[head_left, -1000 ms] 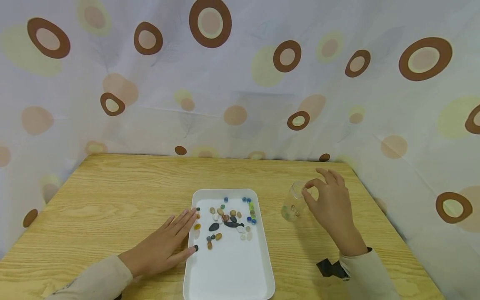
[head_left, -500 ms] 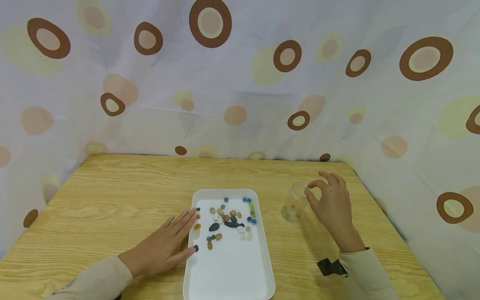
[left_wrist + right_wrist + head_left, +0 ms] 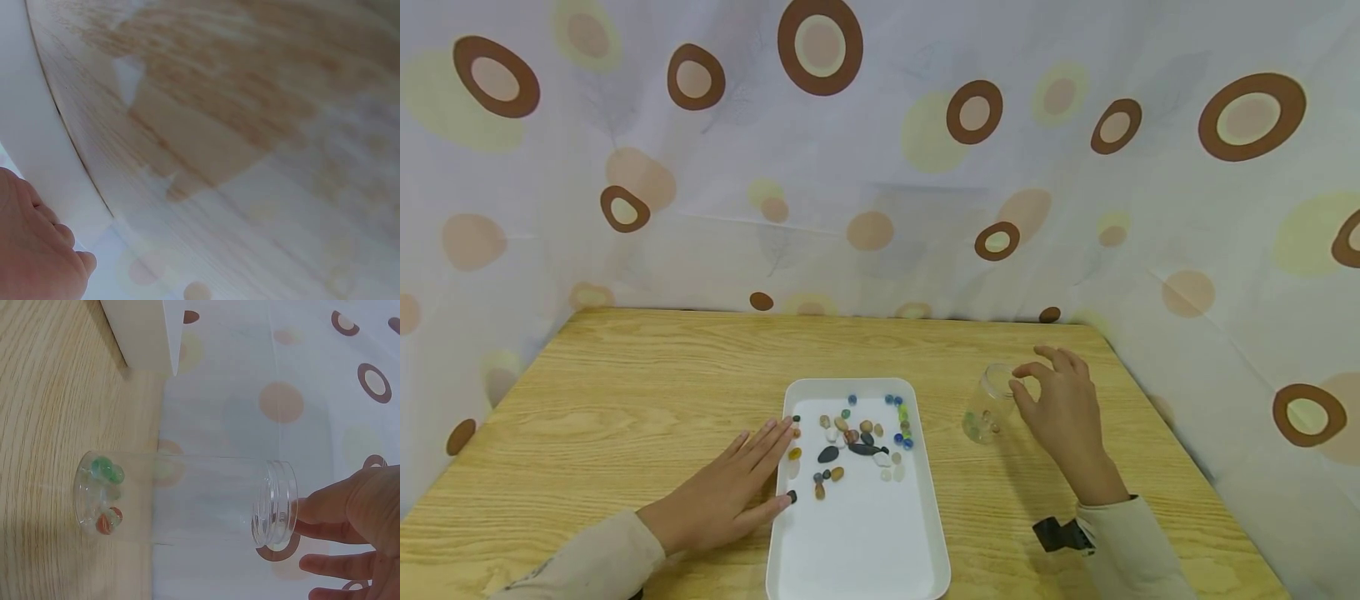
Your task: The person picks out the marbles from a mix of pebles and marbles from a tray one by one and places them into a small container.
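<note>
My left hand (image 3: 733,492) lies with straight fingers across the left rim of the white tray (image 3: 865,550). Its thumb tip reaches a dark stone (image 3: 792,497), and the fingertips lie beside small stones along that edge. At the right, my right hand (image 3: 1063,408) is by the mouth of a clear jar (image 3: 996,383), thumb and forefinger bent with a small gap between the tips. The right wrist view shows those fingertips right at the jar's rim, the other fingers extended. Green marbles (image 3: 106,469) and a reddish marble (image 3: 107,522) lie at the jar's bottom.
Pebbles and blue marbles (image 3: 903,441) are arranged in the tray's upper half, with dark stones (image 3: 863,449) near the middle. A wooden table (image 3: 662,367) carries everything. Patterned cloth (image 3: 872,167) hangs behind it and along both sides.
My right hand has shifted slightly right at the jar's mouth, and its thumb and forefinger tips have parted a little. The left hand, tray and jar stay where they were.
</note>
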A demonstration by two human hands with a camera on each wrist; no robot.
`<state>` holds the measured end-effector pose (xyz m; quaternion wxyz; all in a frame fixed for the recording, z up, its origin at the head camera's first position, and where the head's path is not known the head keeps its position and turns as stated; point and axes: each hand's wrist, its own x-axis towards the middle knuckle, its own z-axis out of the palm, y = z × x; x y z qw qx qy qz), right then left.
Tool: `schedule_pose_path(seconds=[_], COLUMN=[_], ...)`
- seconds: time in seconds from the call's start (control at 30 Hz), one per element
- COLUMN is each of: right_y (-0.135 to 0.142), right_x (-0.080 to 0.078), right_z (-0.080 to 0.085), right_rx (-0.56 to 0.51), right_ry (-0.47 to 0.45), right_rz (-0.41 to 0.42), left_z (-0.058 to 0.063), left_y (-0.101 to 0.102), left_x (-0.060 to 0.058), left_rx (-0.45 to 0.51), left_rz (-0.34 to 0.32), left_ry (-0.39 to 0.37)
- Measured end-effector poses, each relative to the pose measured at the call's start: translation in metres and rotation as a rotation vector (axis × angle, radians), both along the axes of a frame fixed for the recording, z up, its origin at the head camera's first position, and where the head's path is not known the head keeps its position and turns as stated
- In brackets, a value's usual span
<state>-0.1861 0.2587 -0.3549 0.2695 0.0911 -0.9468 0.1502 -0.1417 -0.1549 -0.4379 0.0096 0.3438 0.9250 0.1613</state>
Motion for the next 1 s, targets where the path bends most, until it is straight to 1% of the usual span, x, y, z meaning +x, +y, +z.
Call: schedule_pose_path(seconds=[0.23, 0.7, 1.0], right_y=[-0.0004, -0.0002, -0.0017], right_x=[0.0009, -0.0005, 0.0017], right_z=[0.0007, 0.0001, 0.0045], right_rx=[-0.002, 0.011, 0.009], right_ry=[-0.02, -0.023, -0.024], right_rz=[-0.003, -0.002, 0.003], left_z=[-0.0007, 0.0003, 0.0001], left_y=[0.0003, -0.0003, -0.0006], left_x=[-0.0005, -0.0001, -0.0002], left_rx=[0.004, -0.001, 0.002], left_rz=[0.001, -0.004, -0.007], left_ry=[0.006, 0.004, 0.008])
